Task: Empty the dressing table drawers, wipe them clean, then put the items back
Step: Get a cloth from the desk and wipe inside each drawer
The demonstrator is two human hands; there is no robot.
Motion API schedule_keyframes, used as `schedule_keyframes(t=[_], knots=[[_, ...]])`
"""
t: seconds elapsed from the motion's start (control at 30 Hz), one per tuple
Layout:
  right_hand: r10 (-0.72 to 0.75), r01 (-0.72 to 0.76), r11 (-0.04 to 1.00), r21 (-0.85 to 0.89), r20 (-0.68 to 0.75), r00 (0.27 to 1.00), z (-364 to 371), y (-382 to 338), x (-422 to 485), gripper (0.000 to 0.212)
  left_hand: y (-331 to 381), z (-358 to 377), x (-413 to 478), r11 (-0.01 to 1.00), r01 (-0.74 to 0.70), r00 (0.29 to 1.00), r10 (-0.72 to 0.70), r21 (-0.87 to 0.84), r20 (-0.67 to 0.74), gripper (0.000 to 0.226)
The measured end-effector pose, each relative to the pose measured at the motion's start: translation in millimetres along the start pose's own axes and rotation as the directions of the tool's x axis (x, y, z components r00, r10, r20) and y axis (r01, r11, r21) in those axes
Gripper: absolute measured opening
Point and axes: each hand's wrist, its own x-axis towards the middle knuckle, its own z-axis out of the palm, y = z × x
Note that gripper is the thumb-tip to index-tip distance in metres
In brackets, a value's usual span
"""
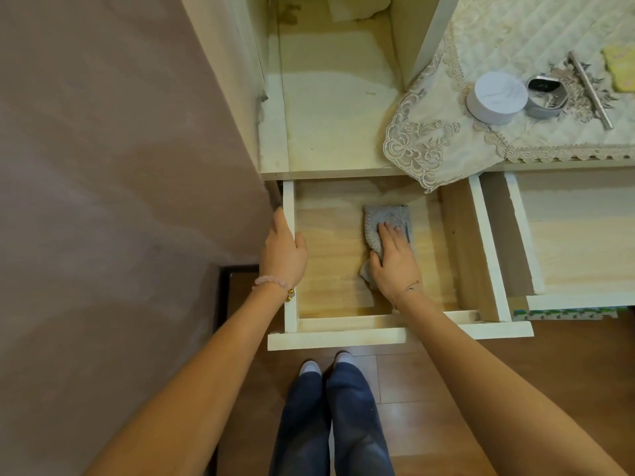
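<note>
Here our left hand [283, 247] grasps the left side wall of the pulled-out drawer [336, 338], thumb inside and fingers outside. Our right hand [395, 259] lies released and flat, pressing a grey cloth [381, 218] onto the wooden drawer bottom, right of its middle. Nothing else lies in this drawer.

Just to the right, a second drawer [577, 300] also stands open. A corner of the lace cover [433, 146] droops from the table [567, 164] over the far right corner of our drawer. On the cover sit a round white tin [496, 97], a watch [546, 94] with a grey band touching it on the right, a thin metal bar [591, 91] lying aslant, and something yellow [620, 68] at the picture's edge.

Beyond our drawer opens a pale recess [336, 115] with a crumpled white scrap [357, 6] at its far end. A mauve wall [120, 132] fills the left side. Below us lies a brown wooden floor [515, 365], where our blue trousers [330, 424] and pale toes show near the drawer front.
</note>
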Motion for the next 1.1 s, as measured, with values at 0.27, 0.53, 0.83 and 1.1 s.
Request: schedule_keyframes(t=[0.27,0.53,0.83,1.1], knots=[[0.004,-0.004,0.999,-0.049,-0.005,1.0,4,1,32,0.057,-5,3,-1,0.999,-0.036,0.999,0.036,-0.014,-0.039,0.05],[-0.052,0.052,0.999,-0.012,-0.048,0.998,6,-1,75,0.055,-9,4,0,0.991,-0.073,0.996,0.066,-0.112,-0.067,0.045],[-0.273,0.276,0.96,-0.05,0.062,0.96,22,-30,70,0.05,-9,4,-2,0.983,-0.08,0.995,0.069,-0.163,-0.068,0.041],[-0.406,0.415,0.908,-0.067,0.109,0.907,39,-57,79,0.05,-11,5,-2,0.972,-0.074,0.995,0.056,-0.224,-0.083,0.036]])
